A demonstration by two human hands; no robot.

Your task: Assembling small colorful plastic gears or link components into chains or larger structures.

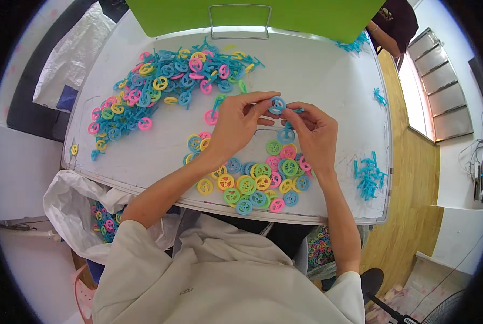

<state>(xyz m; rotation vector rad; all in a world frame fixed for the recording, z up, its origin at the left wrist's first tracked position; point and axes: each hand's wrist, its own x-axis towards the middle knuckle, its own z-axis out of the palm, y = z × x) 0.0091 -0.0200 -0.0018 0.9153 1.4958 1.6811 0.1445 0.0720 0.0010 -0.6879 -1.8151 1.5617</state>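
Observation:
Above the white tabletop, the fingertips of my left hand (237, 125) pinch a small blue plastic wheel (277, 105) at its left side. My right hand (315, 132) meets it from the right, its thumb and finger closed on a small teal plastic piece (298, 110). Whether the two parts are joined I cannot tell. A blue wheel on a teal stem (286, 134) shows just under my right fingers. Between my forearms lies a pile of loose pink, yellow, green and blue wheels (262, 170).
A large heap of wheels with teal stems (166, 75) covers the table's far left. Teal pieces (369, 177) lie at the right. A green panel (306, 19) stands behind. Bags of parts, one white (68, 208), hang below the near edge. Another person's arm (384, 39) shows far right.

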